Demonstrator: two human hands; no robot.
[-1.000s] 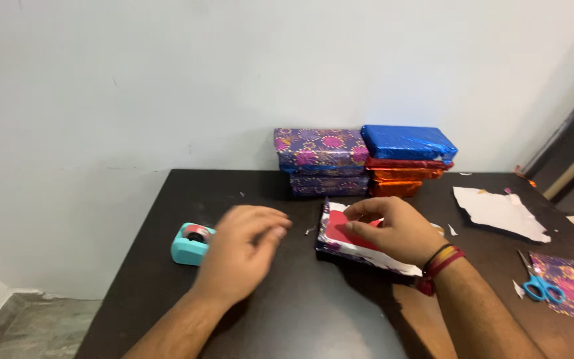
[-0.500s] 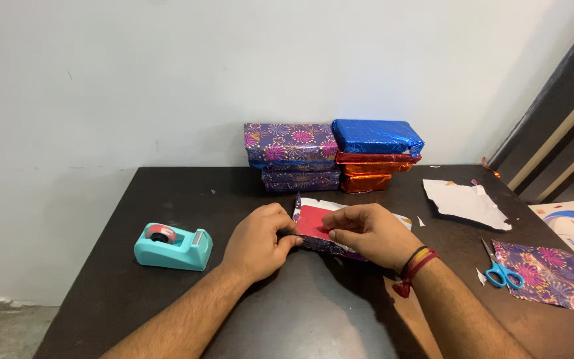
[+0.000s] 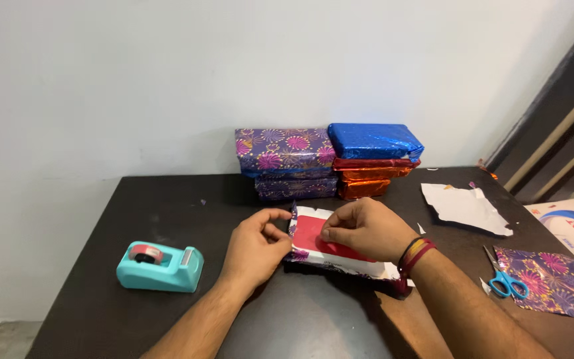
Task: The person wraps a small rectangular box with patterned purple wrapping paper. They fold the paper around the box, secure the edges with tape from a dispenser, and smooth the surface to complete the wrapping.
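Both hands meet on a red box [image 3: 313, 234] lying half wrapped in purple patterned paper [image 3: 340, 264] near the middle of the dark table [image 3: 167, 199]. At the box's left end, the left hand [image 3: 254, 249] pinches the paper's edge between thumb and fingers, while the right hand [image 3: 367, 229] presses down on the box top, fingers curled, just beside it

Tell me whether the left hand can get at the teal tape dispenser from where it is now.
Probably yes. The left hand pinches the edge of the half-wrapped red box, and the tape dispenser sits to its left on the dark table with only bare tabletop between them. It would have to let go of the wrapping first.
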